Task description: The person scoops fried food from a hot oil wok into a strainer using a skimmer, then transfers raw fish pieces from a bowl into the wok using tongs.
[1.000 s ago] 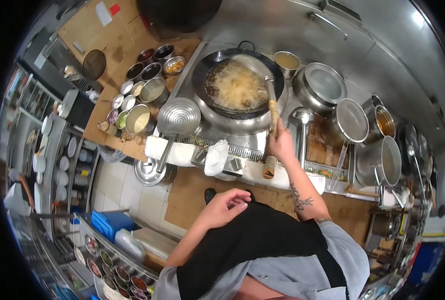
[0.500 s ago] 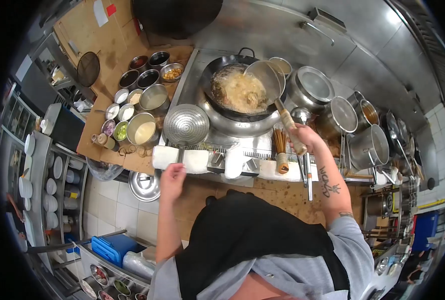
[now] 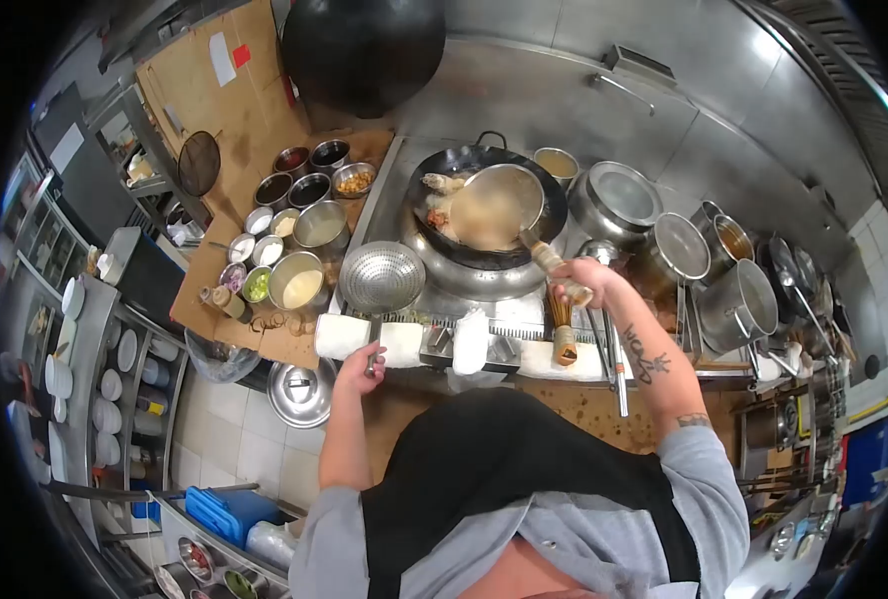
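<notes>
My right hand (image 3: 586, 278) is wrapped round the wooden handle of a round mesh strainer (image 3: 497, 207). The strainer lies over a black wok (image 3: 556, 233) of bubbling oil, and fried pieces (image 3: 442, 218) show at its left side. My left hand (image 3: 361, 368) is closed on the handle end of a perforated metal skimmer (image 3: 383, 277), whose round head rests on the stove left of the wok. Folded white cloths (image 3: 401, 340) lie beneath the skimmer's handle. A bundle of thin sticks (image 3: 564, 344) stands just below my right hand.
Sauce and seasoning bowls (image 3: 299, 288) crowd the left counter. Metal pots (image 3: 738, 299) and ladles stand at the right. A pot lid (image 3: 301, 392) sits low on the left, beside shelves of dishes (image 3: 107, 417). A large black wok (image 3: 362, 50) hangs at the back.
My left hand has moved forward from near my body and taken hold of the skimmer's handle. The strainer has swung leftward from the wok's right side to over its middle.
</notes>
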Tool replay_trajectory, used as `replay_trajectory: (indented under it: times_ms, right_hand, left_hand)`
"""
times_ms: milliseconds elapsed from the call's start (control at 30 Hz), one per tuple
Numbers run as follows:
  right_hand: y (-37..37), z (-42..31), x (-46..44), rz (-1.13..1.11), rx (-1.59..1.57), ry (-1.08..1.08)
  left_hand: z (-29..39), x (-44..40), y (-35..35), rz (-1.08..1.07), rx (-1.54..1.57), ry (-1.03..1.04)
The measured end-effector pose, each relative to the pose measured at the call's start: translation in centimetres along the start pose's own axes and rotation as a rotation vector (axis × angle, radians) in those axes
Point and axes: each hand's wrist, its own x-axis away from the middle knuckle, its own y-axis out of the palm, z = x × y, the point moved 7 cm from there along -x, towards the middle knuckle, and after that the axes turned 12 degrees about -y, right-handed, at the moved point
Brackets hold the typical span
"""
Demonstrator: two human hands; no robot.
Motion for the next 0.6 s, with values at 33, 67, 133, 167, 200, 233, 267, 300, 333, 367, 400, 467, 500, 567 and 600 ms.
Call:
replay_trajectory:
  times_ms: [33, 67, 133, 167, 200, 233, 267, 300, 333, 367, 400, 467, 500, 567, 600]
  right_hand:
    - [1.1, 0.0, 0.1, 0.004, -0.02, -0.006]
    - [1.7, -0.3, 0.9, -0.02, -0.042, 0.001]
    - [0.7, -0.5, 1.1, -0.093, -0.208, 0.053]
    - [-0.1, -0.5, 1.2, -0.127, -0.292, 0.082]
    - [-0.8, 0.0, 0.9, -0.143, -0.314, 0.105]
    - [-0.9, 0.0, 1.0, -0.148, -0.316, 0.085]
    - [-0.8, -0.1, 1.4, -0.153, -0.318, 0.068]
    - [-0.7, -0.2, 1.8, -0.158, -0.319, 0.052]
    - [-0.8, -0.2, 1.9, -0.157, -0.312, 0.022]
    - [-1.0, 0.0, 1.9, -0.147, -0.303, 0.001]
    - [-1.1, 0.1, 1.8, -0.137, -0.295, -0.021]
    - [-1.5, 0.2, 1.5, -0.106, -0.293, -0.066]
    - [-1.5, 0.3, 1.5, -0.11, -0.291, -0.077]
    - [-1.7, 0.2, 1.4, -0.118, -0.288, -0.101]
    - [-1.9, 0.1, 1.2, -0.114, -0.28, -0.112]
  left_hand:
    - [0.2, 0.2, 0.8, -0.011, -0.008, 0.016]
    - [0.1, 0.5, 1.2, 0.004, 0.031, 0.024]
    - [-1.2, 2.9, 2.1, 0.127, -0.041, 0.113]
    - [-2.0, 4.5, 2.4, 0.189, -0.076, 0.154]
    - [-2.6, 6.2, 3.1, 0.179, -0.062, 0.204]
    - [-2.8, 7.8, 4.0, 0.141, -0.067, 0.235]
    - [-3.0, 9.4, 4.9, 0.105, -0.07, 0.264]
    - [-3.3, 10.8, 5.6, 0.069, -0.072, 0.294]
    - [-3.1, 12.0, 6.2, 0.056, -0.084, 0.33]
    - [-2.9, 13.1, 7.1, 0.068, -0.116, 0.359]
    - [-2.5, 14.1, 8.2, 0.079, -0.149, 0.388]
    - [-1.2, 14.4, 9.7, 0.082, -0.212, 0.434]
    - [-0.6, 14.5, 10.6, 0.077, -0.224, 0.439]
    - [0.4, 14.6, 13.1, 0.064, -0.25, 0.451]
    - [1.0, 14.3, 14.3, 0.051, -0.264, 0.461]
